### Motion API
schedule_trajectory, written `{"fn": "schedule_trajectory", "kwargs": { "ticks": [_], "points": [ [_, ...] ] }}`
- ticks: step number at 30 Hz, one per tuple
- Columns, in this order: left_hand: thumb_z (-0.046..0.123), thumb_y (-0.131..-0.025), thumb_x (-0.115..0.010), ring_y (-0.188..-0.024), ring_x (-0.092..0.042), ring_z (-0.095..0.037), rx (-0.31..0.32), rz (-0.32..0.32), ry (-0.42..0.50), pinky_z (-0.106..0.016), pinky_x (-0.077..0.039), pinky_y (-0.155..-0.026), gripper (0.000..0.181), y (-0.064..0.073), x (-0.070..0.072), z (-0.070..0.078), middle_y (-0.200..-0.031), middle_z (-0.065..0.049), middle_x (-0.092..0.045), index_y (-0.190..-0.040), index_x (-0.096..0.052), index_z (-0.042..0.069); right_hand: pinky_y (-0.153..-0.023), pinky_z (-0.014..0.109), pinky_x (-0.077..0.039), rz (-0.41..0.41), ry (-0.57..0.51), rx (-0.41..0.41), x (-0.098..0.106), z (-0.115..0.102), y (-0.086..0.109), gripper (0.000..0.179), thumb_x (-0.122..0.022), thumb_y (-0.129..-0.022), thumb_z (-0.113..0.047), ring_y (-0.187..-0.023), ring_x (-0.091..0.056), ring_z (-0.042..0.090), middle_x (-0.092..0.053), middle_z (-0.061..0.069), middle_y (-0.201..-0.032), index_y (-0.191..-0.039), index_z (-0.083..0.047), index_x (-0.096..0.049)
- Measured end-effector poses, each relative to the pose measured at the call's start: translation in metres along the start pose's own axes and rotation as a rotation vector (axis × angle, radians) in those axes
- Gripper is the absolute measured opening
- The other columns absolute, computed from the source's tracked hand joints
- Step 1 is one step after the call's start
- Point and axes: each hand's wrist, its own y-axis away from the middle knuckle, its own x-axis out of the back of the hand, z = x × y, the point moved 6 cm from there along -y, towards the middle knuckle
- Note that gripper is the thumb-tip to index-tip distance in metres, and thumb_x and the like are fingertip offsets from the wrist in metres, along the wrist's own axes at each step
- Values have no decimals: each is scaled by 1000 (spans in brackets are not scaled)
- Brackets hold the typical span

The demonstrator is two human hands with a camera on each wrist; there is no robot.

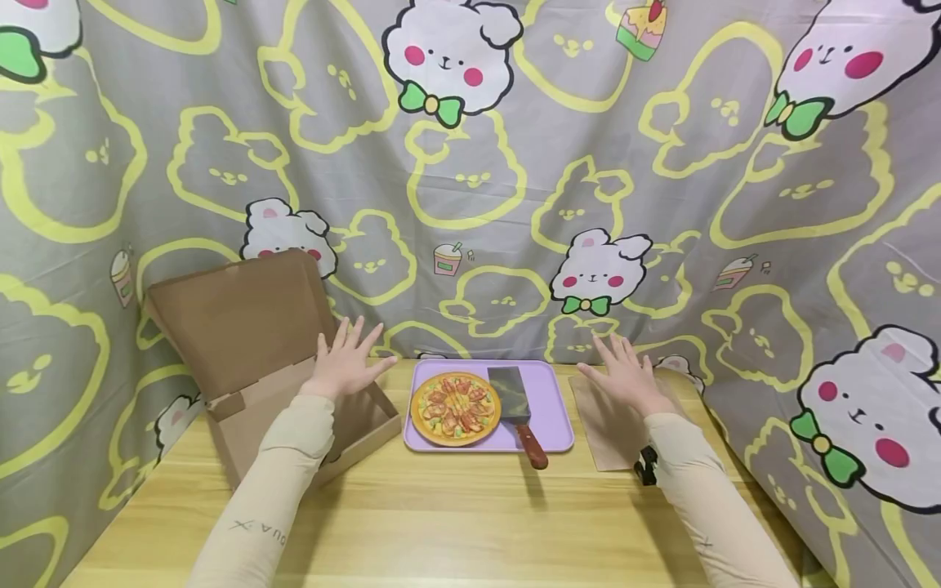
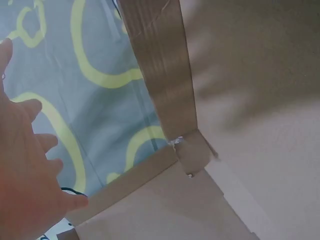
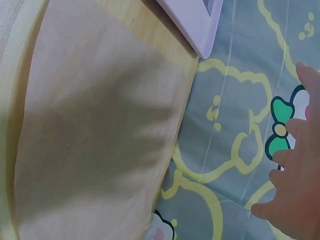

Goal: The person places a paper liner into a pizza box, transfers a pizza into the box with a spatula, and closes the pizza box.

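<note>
Your left hand (image 1: pixel 345 363) and right hand (image 1: pixel 625 380) spread wide, holding nothing; the tray (image 1: pixel 553 412) bears pizza (image 1: pixel 456 408) at nine o'clock, spatula (image 1: pixel 518 408) handle towards five; off its nine, an open box (image 1: pixel 367 442).

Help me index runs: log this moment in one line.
left hand: spread near brown cardboard box; right hand: spread near brown paper sheet; round pizza, brown-handled metal spatula: on purple rectangular tray

The left sleeve (image 1: pixel 275 486) bears letters (image 1: pixel 259 531), an X legible
</note>
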Motion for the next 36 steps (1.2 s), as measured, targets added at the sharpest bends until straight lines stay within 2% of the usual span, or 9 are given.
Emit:
{"fn": "schedule_trajectory", "kwargs": {
  "ticks": [5, 10, 13, 17, 20, 23, 29, 32, 36],
  "points": [
    [71, -93, -34, -150, -1, -44, -8, 6, 65, -76, 1, -111, 81, -2, 4, 3, -163, -19, -12, -156, -22, 22, -110, 75, 3, 7, -34, 2, 8, -5, 1, 81, -34, -97, -64, -148, 5, 47, 2, 25, -162, -158, -19, -7],
    [72, -93, -34, -148, -14, -43, -29, 51, 110, -74, -6, -113, 80, -2, 11, 9, -159, -19, -28, -153, -31, 19, -112, 73, -3, 31, -59, 26, 16, -11, 3, 78, -37, -98, -60, -148, 2, 47, 1, 24, -162, -158, -18, -10],
    [65, -95, -40, -145, -25, -41, -49, 90, 124, -71, -11, -114, 74, 2, 15, 14, -154, -16, -39, -150, -38, 17, -111, 74, -7, 46, -68, 42, 18, -14, 4, 79, -39, -98, -60, -147, -4, 51, -4, 25, -162, -157, -16, -13],
    [54, -96, -50, -135, -44, -39, -100, 171, 145, -63, -25, -114, 61, 7, 20, 22, -143, -14, -53, -141, -50, 12, -110, 75, -13, 83, -106, 52, 20, -14, 6, 80, -42, -97, -61, -145, -14, 52, -14, 25, -161, -157, -14, -18],
    [48, -97, -53, -124, -55, -38, -140, 215, 168, -57, -38, -108, 53, 13, 23, 32, -135, -13, -61, -134, -58, 11, -111, 72, -16, 115, -149, 61, 21, -12, 7, 79, -45, -96, -60, -144, -20, 49, -22, 24, -159, -155, -12, -23],
    [46, -98, -53, -118, -60, -36, -150, 225, 203, -54, -46, -101, 48, 19, 25, 40, -130, -11, -64, -130, -62, 13, -114, 68, -18, 130, -180, 65, 22, -11, 11, 78, -46, -96, -59, -144, -23, 48, -26, 23, -158, -154, -10, -27],
    [40, -99, -53, -105, -67, -29, -144, 248, 269, -47, -54, -87, 36, 29, 23, 56, -119, -5, -71, -123, -65, 17, -111, 65, -29, 157, -200, 39, 22, -4, 20, 71, -48, -98, -52, -135, -39, 47, -40, 26, -149, -152, -10, -30],
    [37, -99, -54, -94, -70, -24, -161, 286, 294, -42, -56, -77, 31, 34, 21, 66, -108, -3, -74, -119, -68, 18, -107, 64, -36, 179, -197, 26, 21, 1, 26, 68, -50, -98, -49, -128, -47, 46, -47, 28, -142, -152, -10, -32],
    [33, -98, -56, -85, -70, -18, -190, 334, 326, -38, -56, -71, 25, 39, 19, 81, -99, -1, -75, -113, -70, 18, -102, 64, -40, 186, -205, 6, 18, 9, 35, 71, -48, -98, -53, -123, -51, 46, -49, 28, -140, -151, -8, -32]
  ]
}}
